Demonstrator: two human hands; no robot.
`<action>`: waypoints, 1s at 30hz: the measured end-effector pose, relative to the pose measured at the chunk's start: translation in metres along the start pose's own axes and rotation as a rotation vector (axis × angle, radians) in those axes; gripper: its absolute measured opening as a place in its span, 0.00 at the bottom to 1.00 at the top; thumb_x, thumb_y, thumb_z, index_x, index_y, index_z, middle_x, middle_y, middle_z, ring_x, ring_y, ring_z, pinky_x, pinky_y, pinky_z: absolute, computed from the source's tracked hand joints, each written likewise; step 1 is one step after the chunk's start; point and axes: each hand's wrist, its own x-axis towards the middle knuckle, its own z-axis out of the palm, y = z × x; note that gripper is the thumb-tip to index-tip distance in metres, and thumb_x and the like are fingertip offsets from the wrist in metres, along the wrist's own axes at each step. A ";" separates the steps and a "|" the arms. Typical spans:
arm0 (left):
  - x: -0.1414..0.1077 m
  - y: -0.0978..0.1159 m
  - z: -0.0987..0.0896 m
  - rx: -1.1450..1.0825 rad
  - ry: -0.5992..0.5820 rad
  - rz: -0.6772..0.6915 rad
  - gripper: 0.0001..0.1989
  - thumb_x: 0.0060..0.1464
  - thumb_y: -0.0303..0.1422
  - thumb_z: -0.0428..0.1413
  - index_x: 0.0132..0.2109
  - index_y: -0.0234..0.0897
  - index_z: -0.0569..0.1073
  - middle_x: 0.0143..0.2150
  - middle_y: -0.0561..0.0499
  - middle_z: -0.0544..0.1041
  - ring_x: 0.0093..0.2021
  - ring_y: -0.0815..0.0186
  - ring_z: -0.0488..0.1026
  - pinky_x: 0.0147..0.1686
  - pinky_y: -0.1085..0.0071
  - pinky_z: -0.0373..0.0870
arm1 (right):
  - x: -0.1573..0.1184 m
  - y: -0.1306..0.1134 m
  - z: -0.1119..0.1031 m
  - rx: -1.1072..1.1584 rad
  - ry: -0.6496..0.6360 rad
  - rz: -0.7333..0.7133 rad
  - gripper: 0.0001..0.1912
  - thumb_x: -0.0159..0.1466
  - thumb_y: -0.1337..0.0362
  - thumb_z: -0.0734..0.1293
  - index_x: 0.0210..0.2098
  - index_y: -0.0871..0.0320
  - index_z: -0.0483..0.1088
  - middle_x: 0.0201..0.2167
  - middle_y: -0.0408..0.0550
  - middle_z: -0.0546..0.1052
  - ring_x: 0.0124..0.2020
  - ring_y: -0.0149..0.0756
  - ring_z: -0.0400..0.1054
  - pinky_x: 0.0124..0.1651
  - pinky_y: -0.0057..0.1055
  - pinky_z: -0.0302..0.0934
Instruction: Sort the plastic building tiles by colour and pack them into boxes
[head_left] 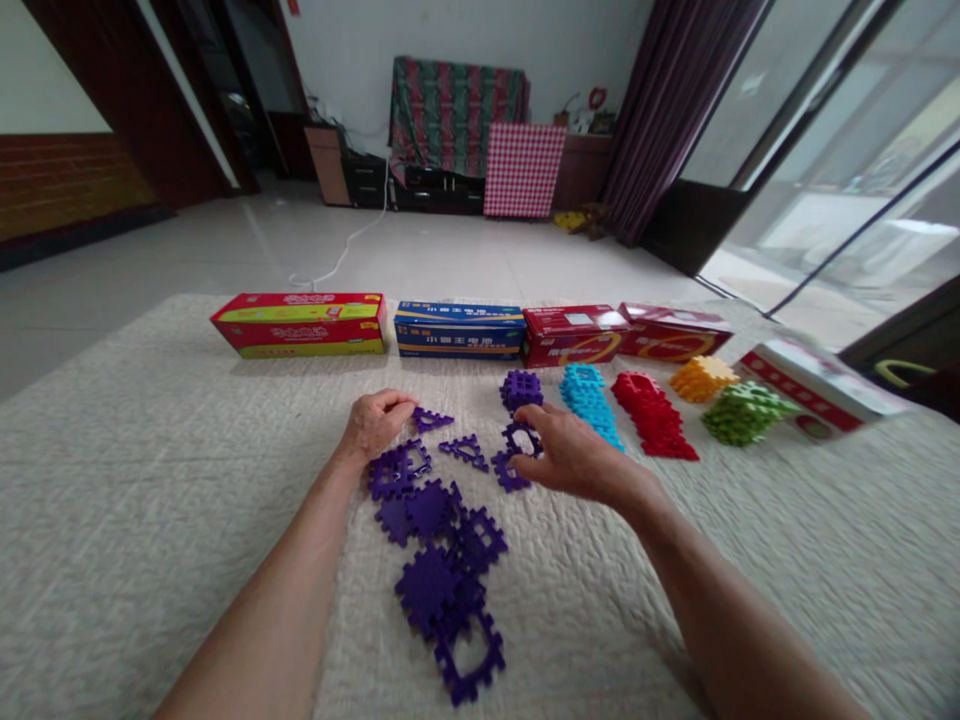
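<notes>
My left hand (379, 425) is closed in a pinch, its fingertips at the end of a small purple triangular interlocking tile (432, 420). My right hand (564, 450) curves its thumb and fingers around a purple interlocking tile with a large opening (533, 436). Another purple tile (510, 474) lies under the right thumb. Between the hands rests a second purple triangular tile (466, 452). A loose heap of purple tiles (429, 585), some solid and some with cut-outs, spreads toward me. Beyond my right hand is a purple stack (521, 388).
Blue (589, 400), red (654, 418), orange (702, 377) and green tile piles (746, 412) sit to the right. A red-and-yellow box (304, 328), a blue box (459, 331), red boxes (574, 335) and a white-and-red box (821, 385) line the back of the quilted cover (187, 480).
</notes>
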 end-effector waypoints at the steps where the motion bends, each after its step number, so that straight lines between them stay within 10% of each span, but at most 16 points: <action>1: 0.000 0.000 0.000 0.000 0.002 -0.001 0.13 0.45 0.38 0.55 0.33 0.38 0.81 0.34 0.52 0.82 0.39 0.61 0.78 0.43 0.72 0.70 | 0.002 0.004 -0.002 0.000 0.045 0.017 0.24 0.56 0.63 0.67 0.52 0.62 0.67 0.45 0.57 0.73 0.43 0.43 0.69 0.46 0.35 0.61; 15: 0.000 0.000 0.000 0.000 -0.002 0.017 0.13 0.46 0.39 0.55 0.33 0.37 0.81 0.34 0.52 0.82 0.39 0.62 0.77 0.43 0.72 0.70 | 0.012 0.002 0.018 -0.028 0.392 0.158 0.23 0.57 0.62 0.65 0.51 0.63 0.63 0.45 0.57 0.65 0.41 0.42 0.66 0.42 0.35 0.61; 24: -0.001 0.001 0.000 0.000 0.006 0.018 0.13 0.45 0.39 0.55 0.32 0.38 0.81 0.33 0.52 0.82 0.39 0.62 0.77 0.42 0.72 0.70 | 0.009 0.002 0.017 -0.143 -0.021 0.170 0.06 0.63 0.69 0.61 0.37 0.60 0.70 0.39 0.56 0.74 0.37 0.39 0.70 0.36 0.31 0.56; 30: 0.000 0.000 0.000 -0.004 0.002 0.013 0.13 0.45 0.39 0.55 0.33 0.37 0.81 0.34 0.52 0.82 0.39 0.62 0.77 0.42 0.72 0.69 | 0.012 0.017 0.009 -0.084 0.042 0.129 0.09 0.60 0.72 0.62 0.38 0.60 0.71 0.32 0.51 0.78 0.33 0.37 0.71 0.33 0.29 0.52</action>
